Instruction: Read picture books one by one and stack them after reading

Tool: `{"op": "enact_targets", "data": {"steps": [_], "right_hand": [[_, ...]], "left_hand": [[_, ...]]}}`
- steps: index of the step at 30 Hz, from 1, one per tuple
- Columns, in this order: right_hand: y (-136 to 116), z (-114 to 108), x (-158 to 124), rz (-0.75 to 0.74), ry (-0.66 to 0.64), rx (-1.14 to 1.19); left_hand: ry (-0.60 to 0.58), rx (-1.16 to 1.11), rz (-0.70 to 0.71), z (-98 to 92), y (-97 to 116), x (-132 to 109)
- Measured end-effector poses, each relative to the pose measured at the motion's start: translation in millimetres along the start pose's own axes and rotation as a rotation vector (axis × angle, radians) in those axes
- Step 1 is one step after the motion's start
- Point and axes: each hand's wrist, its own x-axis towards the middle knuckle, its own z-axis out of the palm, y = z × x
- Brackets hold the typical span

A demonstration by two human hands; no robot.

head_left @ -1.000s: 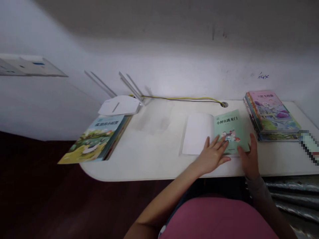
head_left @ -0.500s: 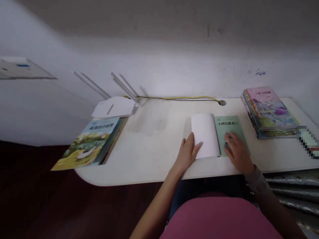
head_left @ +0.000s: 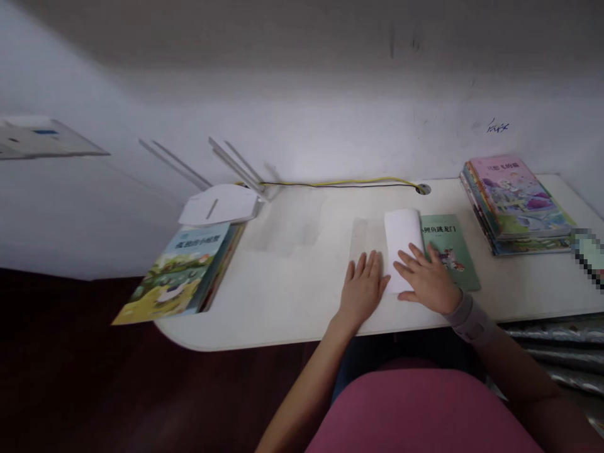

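A thin green book (head_left: 455, 248) with dark Chinese title characters lies on the white table. Over its left side rests a white sheet (head_left: 401, 229), curved along its right edge. A greyish see-through sheet (head_left: 365, 233) sticks out to the left of the white one. My left hand (head_left: 362, 286) lies flat over the lower part of the see-through sheet, fingers stretched out. With fingers spread, my right hand (head_left: 427, 280) presses on the white sheet and partly covers the green book. Neither hand grips anything.
A pile of picture books (head_left: 521, 195) stands at the right, near a pixelated object (head_left: 589, 251). At the left, more picture books (head_left: 174, 270) lie before a white router (head_left: 219, 204). A yellow cable (head_left: 340, 182) runs along the wall to a table hole (head_left: 425, 189).
My right hand has moved left from the green cover onto the white sheet. The white sheet shows narrower, and more of the see-through sheet is exposed. My left hand has flattened out.
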Motion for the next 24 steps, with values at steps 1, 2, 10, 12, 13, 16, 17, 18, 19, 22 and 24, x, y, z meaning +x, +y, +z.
{"op": "enact_targets", "data": {"steps": [1, 2, 10, 12, 13, 16, 17, 18, 19, 22, 24], "right_hand": [[2, -1, -4, 0.02, 0.004, -0.017], [5, -1, -7, 0.032, 0.008, -0.031], [3, 4, -8, 0.043, 0.063, -0.057], [-2, 8, -4, 0.052, 0.089, -0.05], [-5, 11, -1, 0.061, 0.105, -0.047], [-15, 19, 4, 0.091, 0.148, -0.038], [-19, 21, 5, 0.099, 0.158, -0.034], [-22, 23, 5, 0.106, 0.163, -0.028], [-25, 23, 5, 0.11, 0.165, -0.021], [-27, 16, 5, 0.102, 0.141, 0.017], [-19, 5, 12, 0.098, 0.122, 0.06]], "left_hand": [[0.0, 0.016, 0.002, -0.5, 1, 0], [0.002, 0.028, 0.002, -1.2, 2, -1], [0.029, -0.011, -0.014, -2.0, 1, -3], [0.031, -0.059, -0.015, -0.8, -1, -3], [0.03, -0.085, -0.017, -0.4, -3, -4], [0.023, -0.147, -0.017, 0.0, -5, -4], [0.024, -0.156, -0.018, -0.1, -5, -4], [0.026, -0.156, -0.017, -0.1, -5, -4], [0.029, -0.148, -0.017, -0.3, -4, -5], [0.032, -0.091, -0.015, -0.8, 0, -5], [0.024, -0.059, -0.011, -1.2, 2, -5]]}}
